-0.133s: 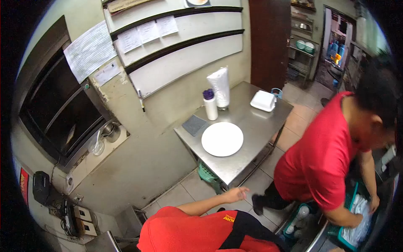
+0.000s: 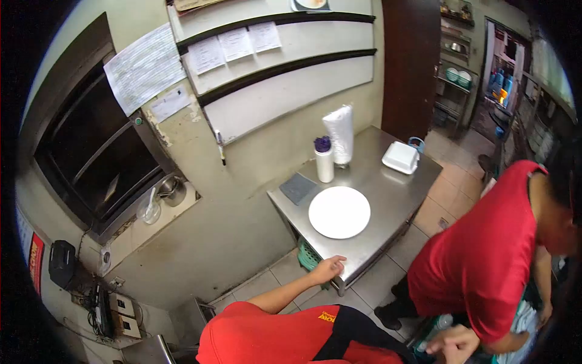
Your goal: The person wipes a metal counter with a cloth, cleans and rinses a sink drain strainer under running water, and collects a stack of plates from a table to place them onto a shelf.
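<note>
Nearest you, well short of the plate and to its right, your right hand has just come into view at the lower edge, close to a green crate; its fingers look partly bent, but you cannot tell how far open they are or whether they hold anything. Your left hand is nearer the plate than a moment ago: it was out over the floor, and now it overlaps the plate's near side of the surface, though you cannot tell whether it touches the metal. Its fingers are loosely curled, a gap left open, with nothing visible in them. So the plate is now the thing on the surface closest to that hand, and it lies flat, ungripped, where it was. Right of the plate, a co-worker in red bends over, arms lowered toward pale plastic. Beyond the plate to the left lies a grey cloth; straight beyond it stands a white bottle, with a white wrapped bundle just behind. Farther beyond the plate, to the right, sits a closed white foam box.
</note>
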A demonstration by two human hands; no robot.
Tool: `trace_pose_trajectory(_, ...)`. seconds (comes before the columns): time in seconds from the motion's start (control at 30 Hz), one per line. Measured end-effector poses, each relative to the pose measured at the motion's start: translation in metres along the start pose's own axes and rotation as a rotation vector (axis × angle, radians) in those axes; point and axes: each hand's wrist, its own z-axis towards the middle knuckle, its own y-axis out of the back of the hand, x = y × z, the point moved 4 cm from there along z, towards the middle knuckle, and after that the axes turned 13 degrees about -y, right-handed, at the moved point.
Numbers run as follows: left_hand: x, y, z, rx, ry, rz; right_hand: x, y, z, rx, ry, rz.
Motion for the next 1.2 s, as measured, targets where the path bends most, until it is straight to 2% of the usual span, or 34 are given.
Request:
trace_pose_trajectory(0.03, 0.009, 0.019, -0.006, -0.067, 0.017, 0.005, -0.023, -0.012, 0.028, 0.198, 0.089, 0.485)
trace_pose_trajectory(0.07, 0.009, 0.033, -0.013, -0.107, 0.056, 0.025, -0.073, -0.008, 0.015, 0.185, 0.027, 0.502)
trace_pose_trajectory(0.1, 0.016, 0.047, -0.018, -0.121, 0.059, 0.035, -0.014, -0.045, 0.063, -0.588, -0.294, 0.191)
trace_pose_trajectory(0.17, 0.030, 0.070, -0.030, -0.170, 0.052, 0.073, -0.040, -0.050, 0.084, -0.641, -0.349, 0.428)
trace_pose_trajectory(0.2, 0.012, 0.077, -0.038, -0.170, 0.011, 0.176, -0.042, -0.054, 0.094, -0.674, -0.370, 0.527)
trace_pose_trajectory(0.3, 0.035, 0.076, -0.060, -0.135, 0.083, 0.067, -0.067, -0.045, 0.105, -0.570, -0.364, 0.547)
trace_pose_trajectory(0.43, 0.038, 0.064, -0.064, -0.104, 0.159, 0.102, -0.075, -0.037, 0.134, -0.621, -0.267, 0.577)
trace_pose_trajectory(0.53, 0.005, 0.073, -0.044, -0.125, 0.201, 0.178, -0.081, -0.025, 0.147, -0.551, -0.274, 0.547)
trace_pose_trajectory(0.57, -0.014, 0.084, -0.037, -0.184, 0.136, 0.193, -0.084, -0.021, 0.153, -0.540, -0.264, 0.551)
trace_pose_trajectory(0.63, -0.042, 0.116, -0.020, -0.234, 0.061, 0.302, -0.098, -0.012, 0.161, -0.679, -0.332, 0.588)
trace_pose_trajectory(0.7, -0.071, 0.156, -0.008, -0.283, 0.001, 0.469, -0.112, -0.007, 0.170, -0.682, -0.372, 0.605)
trace_pose_trajectory(0.8, -0.121, 0.230, 0.015, -0.416, -0.070, 0.687, -0.139, -0.011, 0.180, -0.670, -0.559, 0.451)
trace_pose_trajectory(0.83, -0.137, 0.256, 0.025, -0.457, -0.156, 0.750, -0.152, -0.011, 0.179, -0.662, -0.567, 0.448)
trace_pose_trajectory(0.9, -0.182, 0.303, 0.046, -0.549, -0.278, 0.956, -0.177, -0.011, 0.179, -0.571, -0.581, 0.170)
trace_pose_trajectory(0.93, -0.205, 0.325, 0.055, -0.572, -0.344, 1.070, -0.178, -0.012, 0.179, -0.512, -0.733, -0.087)
trace_pose_trajectory(0.97, -0.227, 0.347, 0.064, -0.590, -0.414, 1.186, -0.189, -0.013, 0.180, -0.499, -0.724, -0.085)
trace_pose_trajectory(1.03, -0.262, 0.392, 0.075, -0.672, -0.492, 1.432, -0.214, -0.014, 0.176, -0.331, -0.627, -0.776)
trace_pose_trajectory(1.07, -0.280, 0.416, 0.079, -0.707, -0.509, 1.499, -0.249, -0.009, 0.168, -0.303, -0.796, -0.744)
trace_pose_trajectory(1.2, -0.337, 0.501, 0.076, -0.897, -0.592, 1.721, -0.289, -0.014, 0.183, -0.391, -0.856, -0.848)
